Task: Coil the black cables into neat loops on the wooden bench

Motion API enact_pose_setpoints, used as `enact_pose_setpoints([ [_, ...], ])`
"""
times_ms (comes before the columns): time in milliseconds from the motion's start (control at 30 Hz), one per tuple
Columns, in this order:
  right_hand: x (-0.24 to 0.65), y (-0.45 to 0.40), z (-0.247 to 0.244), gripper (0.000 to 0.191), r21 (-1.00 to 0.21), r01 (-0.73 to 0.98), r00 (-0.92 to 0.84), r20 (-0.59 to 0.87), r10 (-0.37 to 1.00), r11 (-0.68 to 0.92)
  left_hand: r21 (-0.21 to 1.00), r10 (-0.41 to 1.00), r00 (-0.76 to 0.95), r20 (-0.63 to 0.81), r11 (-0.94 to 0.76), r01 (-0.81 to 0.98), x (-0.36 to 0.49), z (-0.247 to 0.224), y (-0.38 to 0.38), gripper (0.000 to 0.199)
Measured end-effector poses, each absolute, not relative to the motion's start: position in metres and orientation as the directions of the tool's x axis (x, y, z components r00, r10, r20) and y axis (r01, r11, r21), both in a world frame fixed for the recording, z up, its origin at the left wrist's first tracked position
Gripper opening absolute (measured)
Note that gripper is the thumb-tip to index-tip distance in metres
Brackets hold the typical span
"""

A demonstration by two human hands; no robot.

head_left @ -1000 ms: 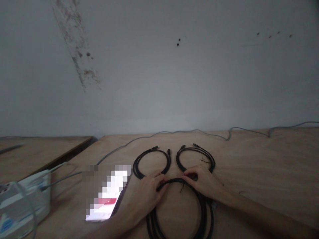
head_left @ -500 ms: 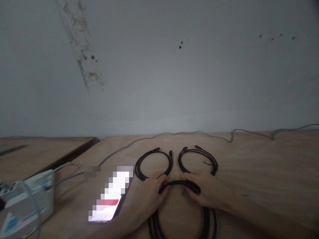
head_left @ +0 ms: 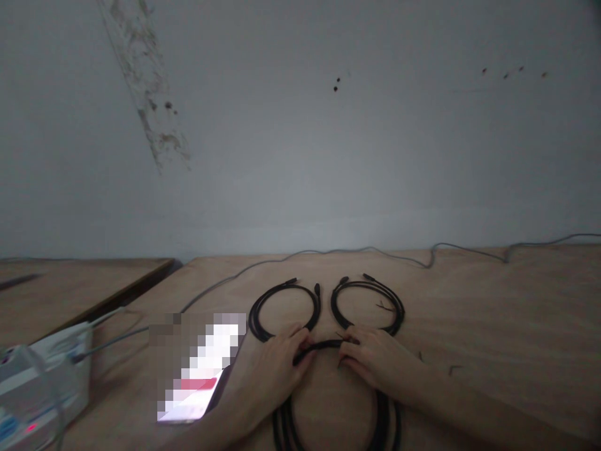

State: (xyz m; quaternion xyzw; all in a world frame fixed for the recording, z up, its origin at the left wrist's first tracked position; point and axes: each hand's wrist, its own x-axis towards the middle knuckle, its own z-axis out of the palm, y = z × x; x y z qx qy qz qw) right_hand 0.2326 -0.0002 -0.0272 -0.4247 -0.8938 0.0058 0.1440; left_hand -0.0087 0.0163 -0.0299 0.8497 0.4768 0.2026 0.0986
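Note:
A black cable [head_left: 323, 344] wound into a loop lies in front of me on the wooden table, and its far side runs between both hands. My left hand [head_left: 280, 360] is closed around that stretch, thumb below and fingers above. My right hand [head_left: 375, 356] pinches the same cable a little to the right. Thin dark ends, like a twist tie, stick out by its fingertips; how they attach is hidden. Behind my hands lie two more coiled black cables, the left coil [head_left: 254, 313] and the right coil [head_left: 400, 308], connector ends pointing away.
A phone [head_left: 216, 394] with a lit, pixelated screen lies left of my left arm. Farther left is a white power strip [head_left: 77, 376] with a red light. A thin grey cord [head_left: 216, 285] runs along the wall. Bits of thin wire [head_left: 454, 368] lie at right.
The right hand has changed its grip: the thick bundle seen in it before is now mostly covered by its fingers. The left hand keeps its hold. The view has shifted slightly.

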Motion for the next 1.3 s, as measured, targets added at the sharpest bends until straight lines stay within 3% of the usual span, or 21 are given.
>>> enact_pose_setpoints([
  [167,0.231,-0.001,-0.029,0.013,-0.153,0.758,-0.585,0.272,0.764,0.635,0.372,0.856,0.455,0.243,-0.516,0.772,-0.01,-0.03,0.017,0.006],
  [400,0.236,0.003,-0.04,0.013,-0.537,0.687,-0.348,0.348,0.87,0.49,0.372,0.861,0.447,0.243,-0.509,0.776,-0.009,-0.032,0.018,0.007],
  [533,0.232,0.003,-0.042,0.013,-0.671,0.624,-0.239,0.325,0.915,0.401,0.384,0.862,0.446,0.239,-0.506,0.772,-0.01,-0.033,0.017,0.007],
  [700,0.229,0.0,-0.045,0.035,-0.704,0.628,-0.142,0.316,0.938,0.332,0.408,0.869,0.458,0.188,-0.493,0.768,-0.01,-0.027,0.013,0.008],
  [900,0.226,-0.006,-0.047,0.018,-0.754,0.562,-0.133,0.322,0.937,0.339,0.402,0.853,0.485,0.191,-0.519,0.754,-0.009,-0.023,0.013,0.008],
  [1300,0.227,-0.006,-0.042,0.018,-0.773,0.539,-0.147,0.304,0.941,0.333,0.409,0.867,0.471,0.164,-0.494,0.767,-0.006,-0.019,0.012,0.009],
])
